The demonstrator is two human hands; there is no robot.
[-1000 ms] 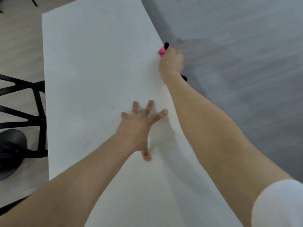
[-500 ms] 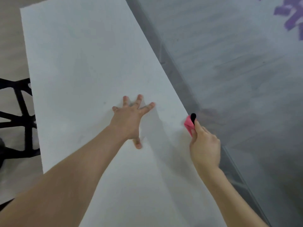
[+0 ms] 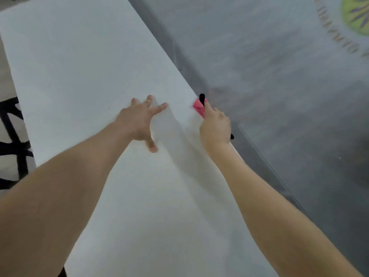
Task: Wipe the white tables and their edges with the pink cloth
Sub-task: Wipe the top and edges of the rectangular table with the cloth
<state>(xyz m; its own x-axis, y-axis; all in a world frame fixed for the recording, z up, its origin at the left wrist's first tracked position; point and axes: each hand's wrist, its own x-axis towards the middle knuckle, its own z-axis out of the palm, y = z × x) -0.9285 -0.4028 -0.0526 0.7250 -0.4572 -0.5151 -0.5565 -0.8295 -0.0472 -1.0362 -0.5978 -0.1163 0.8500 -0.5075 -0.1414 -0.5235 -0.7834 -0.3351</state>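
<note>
The pink cloth (image 3: 198,107) sits bunched on the long right-hand edge of the white table (image 3: 79,66), folded over the rim about midway up the picture, so only a small pink wedge shows. The right hand (image 3: 215,127) grips it from the five o'clock side. Its fingers are curled down over the cloth and the table edge, and the index finger stretches toward twelve o'clock along the top of the fabric. That finger ends in a small black tip (image 3: 202,97), and a second black bit (image 3: 231,136) pokes out at the hand's four o'clock side, just past the table edge; what these are cannot be told. At nine o'clock from the cloth, near but apart from it, the left hand (image 3: 139,120) lies flat on the tabletop, palm down. Its fingers are straight and spread toward one o'clock, its thumb points back toward six o'clock, and it holds nothing. Both bare forearms run in from the lower corners. The tabletop stretches from six o'clock up toward eleven o'clock. Past its right edge lies a grey floor (image 3: 279,116), with a blurred, round green patterned shape (image 3: 357,15) in the one o'clock corner. At nine o'clock, beyond the table's left edge, a black chair frame (image 3: 14,140) stands on paler flooring.
</note>
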